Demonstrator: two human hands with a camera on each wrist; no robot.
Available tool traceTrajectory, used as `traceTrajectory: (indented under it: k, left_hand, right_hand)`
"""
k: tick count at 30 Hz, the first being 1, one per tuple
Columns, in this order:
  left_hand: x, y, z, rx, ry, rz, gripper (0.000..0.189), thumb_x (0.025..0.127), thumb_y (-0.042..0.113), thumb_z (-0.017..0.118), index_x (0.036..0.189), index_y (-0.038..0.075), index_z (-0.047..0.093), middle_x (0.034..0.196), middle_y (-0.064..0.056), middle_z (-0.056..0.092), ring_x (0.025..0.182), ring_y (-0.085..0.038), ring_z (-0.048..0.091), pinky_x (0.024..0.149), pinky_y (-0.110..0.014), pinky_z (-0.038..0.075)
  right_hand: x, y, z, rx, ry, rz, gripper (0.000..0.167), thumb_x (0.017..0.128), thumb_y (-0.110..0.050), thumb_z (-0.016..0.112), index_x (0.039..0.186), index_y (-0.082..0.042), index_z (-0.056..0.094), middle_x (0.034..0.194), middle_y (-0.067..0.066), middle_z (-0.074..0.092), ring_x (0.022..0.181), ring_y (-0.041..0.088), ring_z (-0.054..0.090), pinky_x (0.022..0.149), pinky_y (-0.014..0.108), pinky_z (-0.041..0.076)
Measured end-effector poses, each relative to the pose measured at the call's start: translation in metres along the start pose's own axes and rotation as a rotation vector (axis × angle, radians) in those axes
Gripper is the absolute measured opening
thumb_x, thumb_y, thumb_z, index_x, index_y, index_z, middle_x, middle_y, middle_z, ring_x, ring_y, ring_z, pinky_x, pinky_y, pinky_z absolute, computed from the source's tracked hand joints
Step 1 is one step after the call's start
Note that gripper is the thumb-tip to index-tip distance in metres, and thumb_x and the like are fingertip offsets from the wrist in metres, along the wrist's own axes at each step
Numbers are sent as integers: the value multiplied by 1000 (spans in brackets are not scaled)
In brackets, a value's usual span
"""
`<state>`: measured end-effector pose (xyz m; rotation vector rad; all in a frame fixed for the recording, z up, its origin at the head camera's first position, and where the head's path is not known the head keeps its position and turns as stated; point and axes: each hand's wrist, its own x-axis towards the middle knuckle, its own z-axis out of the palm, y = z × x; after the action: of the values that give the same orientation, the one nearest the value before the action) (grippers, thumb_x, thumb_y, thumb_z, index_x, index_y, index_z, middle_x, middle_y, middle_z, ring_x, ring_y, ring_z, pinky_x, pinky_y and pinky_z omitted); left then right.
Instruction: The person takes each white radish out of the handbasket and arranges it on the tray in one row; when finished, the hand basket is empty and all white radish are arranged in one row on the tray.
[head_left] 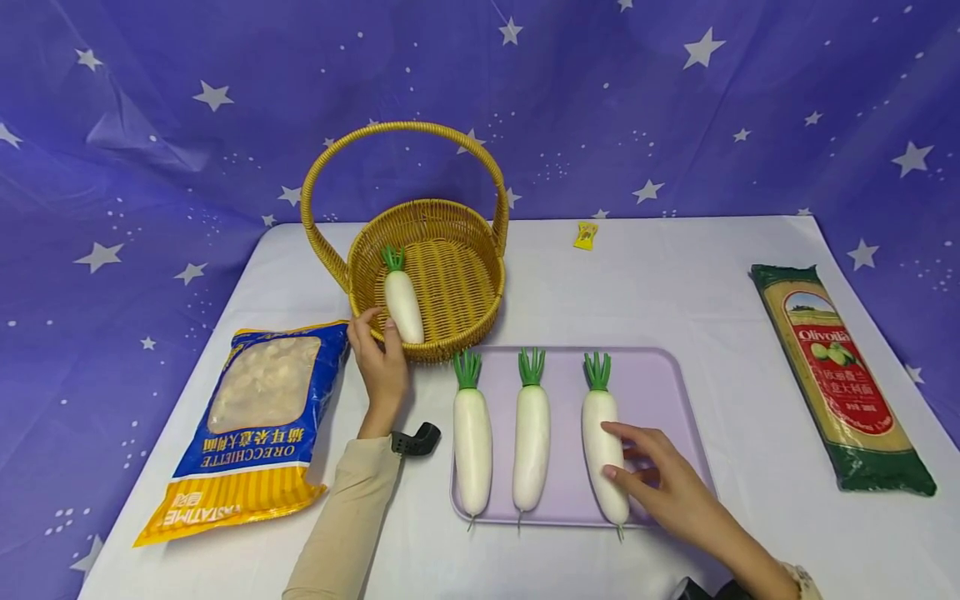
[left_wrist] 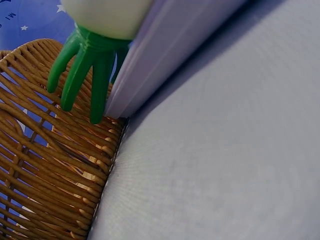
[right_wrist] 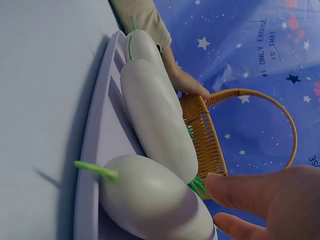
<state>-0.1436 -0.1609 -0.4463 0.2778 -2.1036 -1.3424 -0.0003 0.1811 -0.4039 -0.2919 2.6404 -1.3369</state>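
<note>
At the near left rim of a wicker basket (head_left: pixel 465 337), my left hand (head_left: pixel 381 367) grips the edge with fingers and thumb. Inside the basket a white radish (head_left: pixel 405 307) with a green top leans against the left side. My right hand (head_left: pixel 667 483) is over the rightmost white radish (head_left: pixel 600 425), thumb and index finger spread apart with their tips at its right side. That radish lies on a lilac tray (head_left: pixel 652 375), beside a middle radish (head_left: pixel 531 446) and a left radish (head_left: pixel 472 450). In the right wrist view the thumb (right_wrist: pixel 240 190) is close to the radishes.
A blue and yellow orecchiette bag (head_left: pixel 262 417) lies left of my left arm. To the far right is a green-ended pasta pack (head_left: pixel 840 375). A small yellow wrapped packet (head_left: pixel 586 235) lies near the table's back edge, before a purple star-patterned backdrop (head_left: pixel 600 108).
</note>
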Motion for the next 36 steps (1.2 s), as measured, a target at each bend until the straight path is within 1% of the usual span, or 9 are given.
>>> traceTrajectory:
  k: [5, 11, 14, 17, 19, 25, 30, 33, 36]
  left_hand:
    - [0, 1, -1, 3, -6, -1, 36, 90, 26, 44, 118, 4, 46, 132, -21, 34, 122, -31, 37, 98, -49, 30]
    - [1, 0, 0, 6, 1, 5, 35, 89, 27, 44, 117, 4, 46, 129, -18, 36, 120, -31, 39, 97, -48, 31]
    - [0, 0, 1, -1, -3, 3, 36, 90, 27, 44, 117, 5, 46, 129, -17, 36, 119, -30, 40, 97, -47, 32]
    - [-1, -1, 1, -1, -7, 3, 36, 90, 27, 44, 118, 4, 46, 129, -17, 36, 120, -30, 39, 97, -47, 32]
    - [-1, 0, 0, 2, -6, 2, 35, 90, 27, 44, 117, 5, 46, 130, -17, 36, 119, -30, 40, 96, -47, 32]
    - [1, 1, -2, 6, 4, 8, 34, 90, 26, 44, 117, 5, 47, 129, -18, 36, 119, -30, 39, 97, -47, 31]
    - [2, 1, -3, 5, 16, 6, 33, 90, 25, 44, 115, 5, 48, 129, -20, 36, 119, -30, 39, 96, -47, 31]
    - [1, 1, -1, 4, 12, 4, 32, 89, 25, 45, 115, 6, 48, 129, -19, 37, 120, -29, 39, 98, -46, 31]
    - [0, 1, 1, -4, 12, 6, 32, 89, 25, 45, 115, 5, 48, 128, -18, 38, 120, -29, 39, 99, -46, 30]
  right_hand:
    - [-1, -1, -2, -32, 8, -33, 49, 84, -23, 62, 130, -22, 46, 117, 6, 48, 98, 22, 55, 73, 23, 49]
    - [6, -3, -11, -126, 76, -29, 50, 84, -26, 62, 131, -18, 45, 124, 6, 51, 109, 24, 50, 88, 41, 41]
    - [14, -5, -18, -39, 97, -32, 53, 86, -22, 60, 134, -11, 40, 125, 12, 51, 114, 22, 49, 93, 30, 40]
    - [23, -7, -24, 115, 106, -62, 52, 88, -14, 57, 135, -4, 37, 124, 15, 53, 114, 8, 50, 90, 12, 39]
    - [30, -9, -26, 222, 95, -89, 49, 89, -10, 55, 134, -1, 39, 123, 13, 54, 112, 2, 50, 89, 8, 38]
    - [64, -27, -21, 606, -54, -111, 45, 92, -10, 48, 134, 3, 38, 128, 1, 54, 118, 9, 50, 94, 17, 40]
    - [112, -51, -2, 1101, -305, -190, 50, 90, 1, 28, 140, 4, 24, 139, 15, 40, 130, 24, 37, 106, 35, 31]
    - [142, -67, 13, 1311, -428, -154, 55, 87, 2, 22, 142, -1, 22, 145, 16, 31, 135, 28, 28, 110, 40, 22]
    - [167, -84, 31, 1420, -481, -105, 57, 86, 1, 21, 143, -3, 20, 149, 17, 22, 138, 29, 21, 112, 41, 16]
